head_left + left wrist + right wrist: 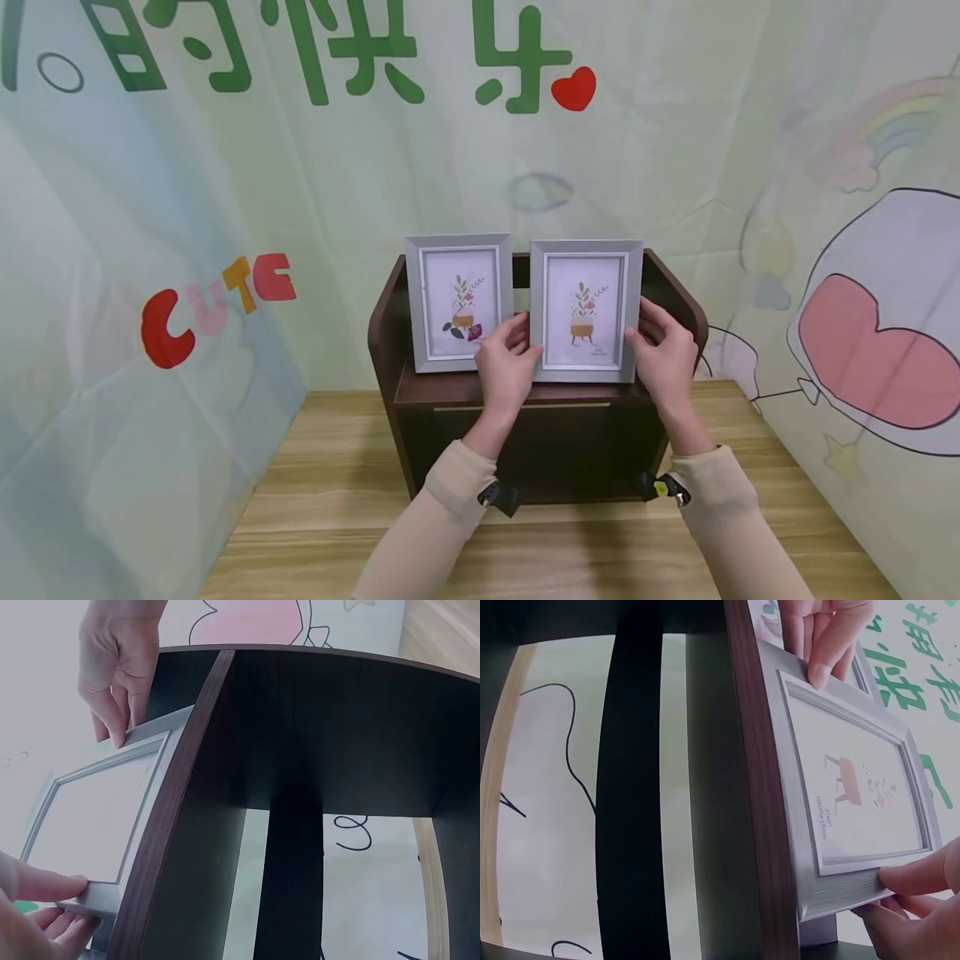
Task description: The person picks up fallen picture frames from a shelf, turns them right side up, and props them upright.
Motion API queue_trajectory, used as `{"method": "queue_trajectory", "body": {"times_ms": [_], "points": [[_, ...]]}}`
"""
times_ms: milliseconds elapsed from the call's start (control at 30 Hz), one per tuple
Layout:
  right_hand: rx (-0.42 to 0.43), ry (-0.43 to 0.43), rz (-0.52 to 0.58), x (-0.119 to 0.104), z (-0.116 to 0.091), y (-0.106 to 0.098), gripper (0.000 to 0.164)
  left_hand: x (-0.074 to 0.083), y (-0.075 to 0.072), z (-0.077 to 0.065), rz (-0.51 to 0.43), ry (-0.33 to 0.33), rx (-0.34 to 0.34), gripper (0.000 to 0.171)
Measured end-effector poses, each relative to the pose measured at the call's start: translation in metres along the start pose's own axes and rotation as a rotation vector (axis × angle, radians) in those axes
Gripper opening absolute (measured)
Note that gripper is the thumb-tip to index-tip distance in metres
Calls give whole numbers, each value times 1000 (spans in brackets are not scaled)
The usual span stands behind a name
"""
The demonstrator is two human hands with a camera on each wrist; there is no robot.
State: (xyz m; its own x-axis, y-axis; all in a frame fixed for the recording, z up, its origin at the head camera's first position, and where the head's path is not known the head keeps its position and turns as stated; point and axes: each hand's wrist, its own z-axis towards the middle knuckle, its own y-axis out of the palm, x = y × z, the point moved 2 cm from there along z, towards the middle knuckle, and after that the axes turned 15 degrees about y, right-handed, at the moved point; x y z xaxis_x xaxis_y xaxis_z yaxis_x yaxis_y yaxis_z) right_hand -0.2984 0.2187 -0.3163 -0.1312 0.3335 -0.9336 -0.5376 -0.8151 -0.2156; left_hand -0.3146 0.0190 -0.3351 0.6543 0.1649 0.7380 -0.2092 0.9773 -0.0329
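Note:
Two silver picture frames stand side by side on the upper shelf of a dark brown wooden rack point(405, 390). Both hands hold the right picture frame point(585, 375), which shows a potted plant print. My left hand point(507, 367) pinches its left edge, thumb in front and fingers behind. On the opposite edge, my right hand point(666, 354) grips the same way, as the right wrist view also shows with the right hand point(922, 900). The left picture frame point(416, 308) leans upright beside it, a dark red flower with green leaves point(474, 332) at its lower part.
The rack stands on a wood-grain table point(330, 483) against a printed cloth backdrop point(360, 167). Its lower compartment point(540, 450) lies below the shelf, with a dark back slat point(292, 877). Raised side panels point(678, 300) flank the upper shelf.

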Motion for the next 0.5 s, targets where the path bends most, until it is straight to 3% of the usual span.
{"method": "queue_trajectory", "body": {"times_ms": [500], "points": [[48, -99, 89, 4, -2, 1, 45, 2, 1, 4, 16, 45, 10, 38]]}}
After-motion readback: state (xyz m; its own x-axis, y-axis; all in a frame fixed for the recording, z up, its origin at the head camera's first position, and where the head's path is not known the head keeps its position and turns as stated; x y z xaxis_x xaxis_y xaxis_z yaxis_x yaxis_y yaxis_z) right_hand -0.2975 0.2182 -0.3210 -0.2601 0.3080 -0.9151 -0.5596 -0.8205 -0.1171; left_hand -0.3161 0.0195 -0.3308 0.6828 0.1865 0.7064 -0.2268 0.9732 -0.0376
